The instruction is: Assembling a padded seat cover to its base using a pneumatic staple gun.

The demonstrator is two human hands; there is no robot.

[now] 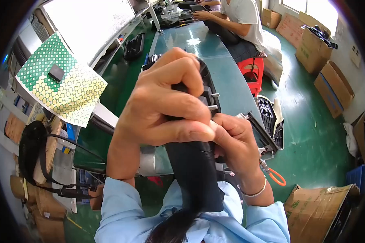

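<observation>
A long black padded piece (194, 174) with a smooth cover stands tilted before my chest. Metal bolts (211, 107) stick out of its right side. My left hand (168, 103) is closed around the upper part of the piece, fingers curled over it. My right hand (237, 139) is closed too, pinching at the piece's right edge, with its thumb and fingertips close to the left hand's; the spot they grip is partly hidden. Just right of that hand lies a staple gun-like air tool (260, 131), with an orange hose (276, 177) looped below it.
A sheet of green and yellow round stickers (79, 99) hangs at left with a black block (56, 73) on it. The green table (186, 42) runs away from me. Another person (241, 20) sits farther along on a red stool (251, 73). Cardboard boxes (318, 208) stand at right.
</observation>
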